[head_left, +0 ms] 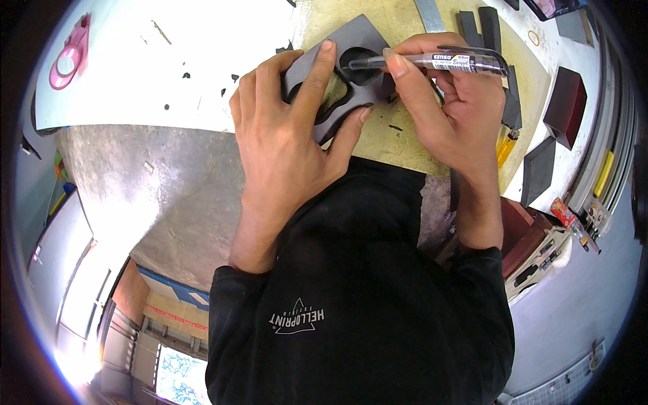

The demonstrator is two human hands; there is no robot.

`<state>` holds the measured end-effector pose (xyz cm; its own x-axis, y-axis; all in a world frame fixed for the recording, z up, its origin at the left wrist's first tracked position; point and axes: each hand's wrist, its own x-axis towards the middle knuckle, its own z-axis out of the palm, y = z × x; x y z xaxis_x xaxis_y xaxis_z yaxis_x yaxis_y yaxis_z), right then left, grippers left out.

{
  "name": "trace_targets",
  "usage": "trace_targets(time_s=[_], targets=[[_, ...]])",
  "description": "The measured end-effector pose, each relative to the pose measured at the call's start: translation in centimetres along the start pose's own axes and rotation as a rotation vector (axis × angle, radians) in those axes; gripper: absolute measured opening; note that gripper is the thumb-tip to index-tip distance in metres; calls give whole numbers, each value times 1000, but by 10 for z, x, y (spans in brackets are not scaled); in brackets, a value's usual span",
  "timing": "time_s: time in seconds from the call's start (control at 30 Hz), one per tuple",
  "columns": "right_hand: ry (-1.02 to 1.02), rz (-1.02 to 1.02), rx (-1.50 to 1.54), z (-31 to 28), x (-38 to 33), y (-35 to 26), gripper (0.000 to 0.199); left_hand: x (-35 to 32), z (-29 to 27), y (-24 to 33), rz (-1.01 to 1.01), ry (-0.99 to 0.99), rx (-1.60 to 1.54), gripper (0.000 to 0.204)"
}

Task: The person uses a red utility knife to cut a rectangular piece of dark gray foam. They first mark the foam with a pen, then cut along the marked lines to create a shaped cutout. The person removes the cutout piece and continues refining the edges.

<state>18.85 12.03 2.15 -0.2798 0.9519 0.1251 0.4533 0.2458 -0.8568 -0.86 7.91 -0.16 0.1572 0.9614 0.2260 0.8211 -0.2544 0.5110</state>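
Observation:
A dark grey foam-like block with rounded cut-outs lies tilted on a yellowish cutting mat. My left hand presses it down, the index finger across its upper face and the thumb along its near right edge. In my right hand is a clear pen with a black clip, pinched between thumb and fingers. Its tip points left into the dark round hollow at the block's right side; whether it touches the wall there I cannot tell. One larger cut-out shows the mat through it.
A pink tape dispenser and small black scraps lie on the white table at left. Right of my hand are black strips, a yellow cutter knife and a dark red box. A steel ruler lies beyond.

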Motion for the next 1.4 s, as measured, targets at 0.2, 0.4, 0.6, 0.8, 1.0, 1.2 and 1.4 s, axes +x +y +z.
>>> trace_targets(time_s=[0.2,0.4,0.6,0.8,1.0,1.2,1.4], targets=[[-15,-2,13,0,1,0,17,-1,1,0,0,7,12,71],[147,-71,18,8,-3,3,13,0,2,0,10,5,-6,70],[238,-192,-23,14,-1,10,12,-1,2,-2,8,17,-15,70],[208,-188,-131,11,-5,-1,13,-2,2,-2,9,13,-1,69],[170,-295,-72,16,-6,3,15,-1,0,-2,18,5,-2,68],[230,-258,-143,16,-8,0,15,-1,3,-3,17,20,-10,68],[252,-268,-129,14,-8,0,13,-1,2,-3,13,24,-15,69]])
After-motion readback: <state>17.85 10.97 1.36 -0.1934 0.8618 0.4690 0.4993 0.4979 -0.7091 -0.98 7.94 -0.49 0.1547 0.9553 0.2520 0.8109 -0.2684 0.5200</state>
